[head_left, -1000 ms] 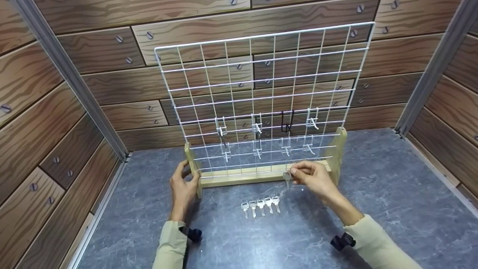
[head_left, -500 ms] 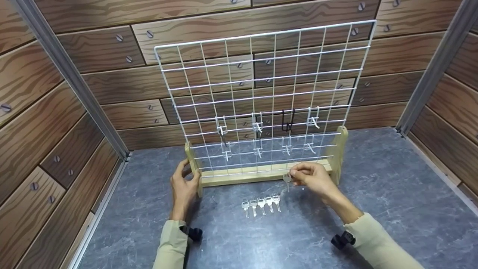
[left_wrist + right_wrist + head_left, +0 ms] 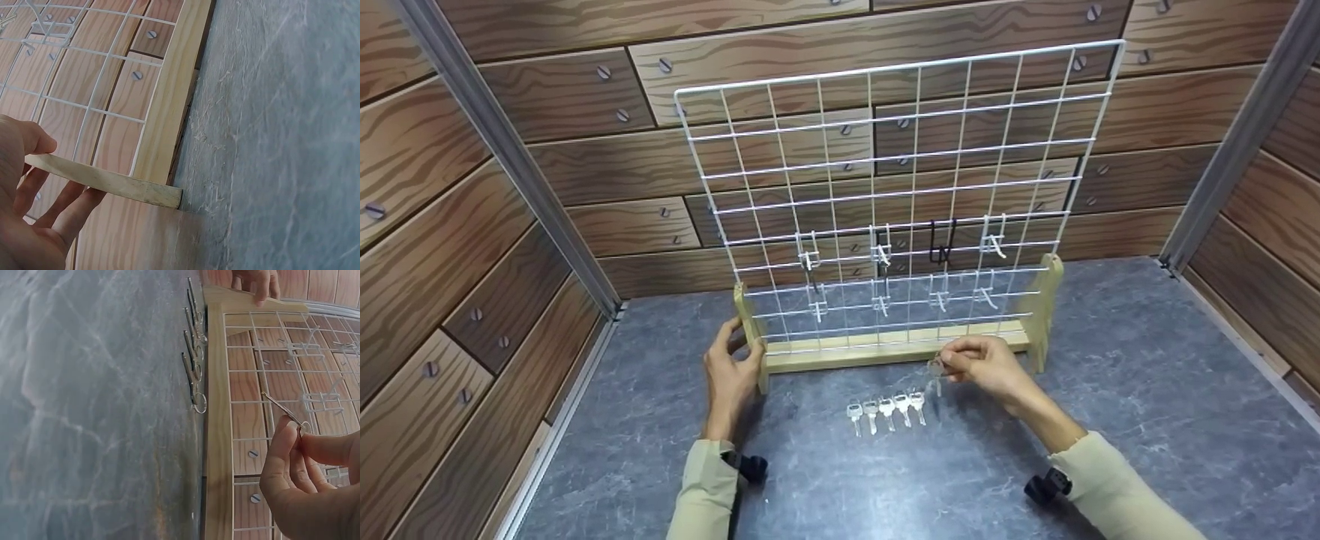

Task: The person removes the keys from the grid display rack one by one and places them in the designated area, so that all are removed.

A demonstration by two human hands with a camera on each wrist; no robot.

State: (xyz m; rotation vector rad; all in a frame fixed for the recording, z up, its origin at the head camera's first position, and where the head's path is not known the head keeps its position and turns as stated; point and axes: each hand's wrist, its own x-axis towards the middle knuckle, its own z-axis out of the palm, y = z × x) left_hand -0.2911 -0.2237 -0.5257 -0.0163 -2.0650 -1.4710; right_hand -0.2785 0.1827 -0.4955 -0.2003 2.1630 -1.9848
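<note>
My left hand (image 3: 729, 371) grips the left wooden end piece (image 3: 112, 181) of a stand, thumb on one side and fingers on the other. In front of the stand, my right hand (image 3: 990, 371) pinches a silver key (image 3: 281, 408) near its small ring (image 3: 305, 427), between thumb and index finger. In the head view the key's blade hangs downward above the table. Just left of it lie several silver keys (image 3: 887, 406) side by side in a row, their blades towards me. A white wire grid (image 3: 900, 68) stands upright in the wooden base (image 3: 885, 354).
White hooks (image 3: 994, 244) hang on the grid's lower half in two rows, with a black hook (image 3: 941, 251) among them. Wood-patterned walls (image 3: 585, 180) rise behind and at both sides of the grey marbled table (image 3: 825, 487).
My right hand has moved slightly towards me and down with the key, away from the stand's base. The left hand keeps its grip on the end piece.
</note>
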